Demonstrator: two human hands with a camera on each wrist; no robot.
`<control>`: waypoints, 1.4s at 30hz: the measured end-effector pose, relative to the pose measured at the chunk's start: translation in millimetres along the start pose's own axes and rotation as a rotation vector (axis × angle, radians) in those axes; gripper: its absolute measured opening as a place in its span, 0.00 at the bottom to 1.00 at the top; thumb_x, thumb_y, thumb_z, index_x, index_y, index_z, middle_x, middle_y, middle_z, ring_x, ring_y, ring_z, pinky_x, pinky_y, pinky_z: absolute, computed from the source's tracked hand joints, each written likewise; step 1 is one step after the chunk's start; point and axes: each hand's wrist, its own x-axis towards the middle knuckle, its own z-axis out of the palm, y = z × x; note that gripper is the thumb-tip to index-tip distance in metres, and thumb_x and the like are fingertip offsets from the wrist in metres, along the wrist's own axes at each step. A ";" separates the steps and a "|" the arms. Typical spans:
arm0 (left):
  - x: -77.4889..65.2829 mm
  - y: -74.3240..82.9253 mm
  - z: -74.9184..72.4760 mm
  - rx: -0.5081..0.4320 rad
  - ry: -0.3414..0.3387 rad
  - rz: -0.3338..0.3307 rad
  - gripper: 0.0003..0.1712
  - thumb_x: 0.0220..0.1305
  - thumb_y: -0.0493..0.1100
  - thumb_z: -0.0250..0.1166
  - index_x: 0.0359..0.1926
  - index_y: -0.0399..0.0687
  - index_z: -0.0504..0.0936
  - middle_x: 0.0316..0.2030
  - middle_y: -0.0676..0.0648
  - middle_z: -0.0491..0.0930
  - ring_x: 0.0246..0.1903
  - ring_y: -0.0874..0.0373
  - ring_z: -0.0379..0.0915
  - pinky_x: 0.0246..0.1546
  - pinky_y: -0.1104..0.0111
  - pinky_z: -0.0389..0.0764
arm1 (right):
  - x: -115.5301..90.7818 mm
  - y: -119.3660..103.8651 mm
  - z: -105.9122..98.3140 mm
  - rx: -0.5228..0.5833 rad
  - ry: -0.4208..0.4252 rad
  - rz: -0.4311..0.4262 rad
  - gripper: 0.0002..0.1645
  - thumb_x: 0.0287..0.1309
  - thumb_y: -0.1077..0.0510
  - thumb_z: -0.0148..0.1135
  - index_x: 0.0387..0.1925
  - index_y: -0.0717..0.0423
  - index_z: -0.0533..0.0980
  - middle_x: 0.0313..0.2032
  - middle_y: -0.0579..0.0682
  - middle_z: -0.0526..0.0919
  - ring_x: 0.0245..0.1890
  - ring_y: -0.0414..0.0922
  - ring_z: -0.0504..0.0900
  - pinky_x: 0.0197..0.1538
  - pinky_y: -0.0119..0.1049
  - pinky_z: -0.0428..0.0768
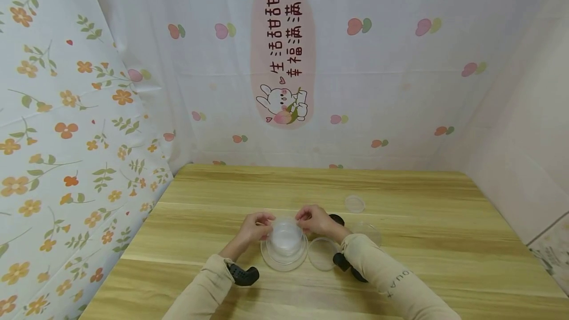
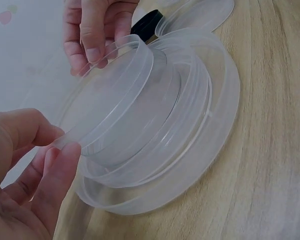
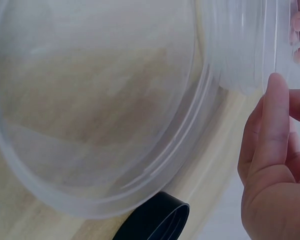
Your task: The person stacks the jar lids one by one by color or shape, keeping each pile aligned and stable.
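A clear plastic petri dish [image 2: 142, 70] is held tilted at the top of a stack of similar dishes. My left hand [image 1: 255, 227] pinches its near side between thumb and fingers, as the left wrist view shows. On the opposite side my right hand [image 1: 314, 219] pinches the rim with its fingertips. Below, smaller dishes [image 2: 190, 125] sit nested inside the widest dish [image 2: 230, 90], which lies on the wooden table [image 1: 213, 181].
Right of the stack lies a clear round dish [image 1: 323, 254], with another clear disc [image 1: 368, 232] partly behind the right forearm. Farther back is a small clear disc [image 1: 354, 204]. A black hollow round piece [image 3: 155, 220] sits beside the right-hand dish. A patterned curtain [image 1: 382, 88] hangs behind the table.
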 end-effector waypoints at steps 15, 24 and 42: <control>-2.6 -10.0 -3.1 0.016 -0.083 0.102 0.13 0.49 0.29 0.59 0.40 0.34 0.78 0.26 0.45 0.71 0.25 0.58 0.69 0.22 0.68 0.78 | 0.4 4.9 5.9 -0.033 -0.006 0.013 0.06 0.50 0.70 0.57 0.32 0.70 0.75 0.22 0.50 0.75 0.20 0.40 0.76 0.26 0.34 0.78; -2.2 -6.9 0.9 0.063 -0.056 0.013 0.15 0.50 0.25 0.57 0.42 0.27 0.75 0.28 0.44 0.71 0.26 0.59 0.67 0.24 0.64 0.78 | -1.2 6.2 5.7 -0.015 -0.011 -0.006 0.07 0.50 0.70 0.58 0.33 0.72 0.75 0.23 0.51 0.75 0.22 0.42 0.76 0.27 0.36 0.79; 1.5 -2.6 -3.1 0.056 -0.071 0.036 0.18 0.50 0.31 0.61 0.45 0.30 0.74 0.31 0.45 0.71 0.27 0.59 0.68 0.23 0.71 0.73 | -10.0 5.1 -20.4 -0.051 -0.019 0.026 0.13 0.56 0.63 0.54 0.38 0.71 0.74 0.26 0.55 0.75 0.25 0.48 0.77 0.28 0.39 0.79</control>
